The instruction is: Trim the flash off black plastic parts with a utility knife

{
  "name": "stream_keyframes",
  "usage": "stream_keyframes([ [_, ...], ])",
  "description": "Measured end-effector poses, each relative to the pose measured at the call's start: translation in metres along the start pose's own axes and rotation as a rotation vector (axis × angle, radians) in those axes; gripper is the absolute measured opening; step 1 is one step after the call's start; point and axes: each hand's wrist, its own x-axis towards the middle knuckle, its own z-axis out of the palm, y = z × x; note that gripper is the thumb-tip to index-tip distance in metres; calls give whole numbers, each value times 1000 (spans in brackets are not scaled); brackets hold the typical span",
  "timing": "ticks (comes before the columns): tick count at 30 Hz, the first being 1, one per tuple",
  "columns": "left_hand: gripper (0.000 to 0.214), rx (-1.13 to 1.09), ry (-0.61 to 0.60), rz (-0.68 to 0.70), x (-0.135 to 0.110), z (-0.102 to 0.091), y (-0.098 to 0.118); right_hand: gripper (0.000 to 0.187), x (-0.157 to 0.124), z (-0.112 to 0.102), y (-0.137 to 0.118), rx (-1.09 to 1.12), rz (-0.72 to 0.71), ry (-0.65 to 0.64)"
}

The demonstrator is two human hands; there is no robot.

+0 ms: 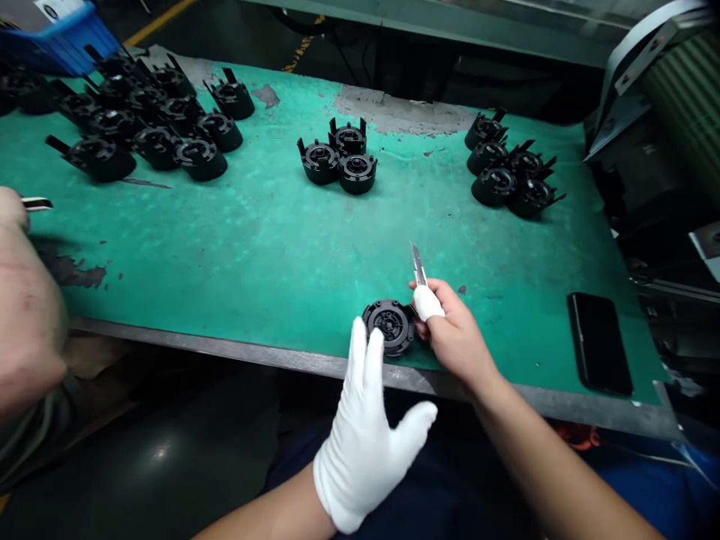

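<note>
My left hand (368, 442) wears a white glove, fingers stretched out and open, just in front of a round black plastic part (389, 325) at the near edge of the green table (270, 247). My right hand (454, 334) is bare except for white tape on the thumb. It grips a small knife (418, 265) with the blade pointing up and away, and also touches the right side of the black part.
Groups of similar black parts lie at the far left (140, 127), the middle (339, 159) and the far right (509, 169). A black phone (599, 343) lies near the right front corner. Another person's arm (25, 315) with a blade is at the left edge. A blue bin (59, 30) stands at the back left.
</note>
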Motion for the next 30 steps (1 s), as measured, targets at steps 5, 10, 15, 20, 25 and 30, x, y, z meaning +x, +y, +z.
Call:
stream_keyframes([
  [5,101,-64,71,-48,16,-13,-3,31,-2,-55,-19,-490,-223,-193],
  [10,105,-152,-4,7,59,-18,-17,30,-16,-70,-23,-896,-272,-321],
  [15,93,-120,-2,22,68,-13,-21,29,-8,-68,-22,-979,-301,-360],
  [20,91,-93,20,64,65,-12,-23,27,-1,-71,-25,-1011,-338,-364],
  [25,90,-84,19,76,66,-14,-26,33,-1,-72,-30,-1063,-309,-425],
  [30,87,-83,12,101,67,-14,-28,32,-19,-71,-24,-963,-239,-492],
])
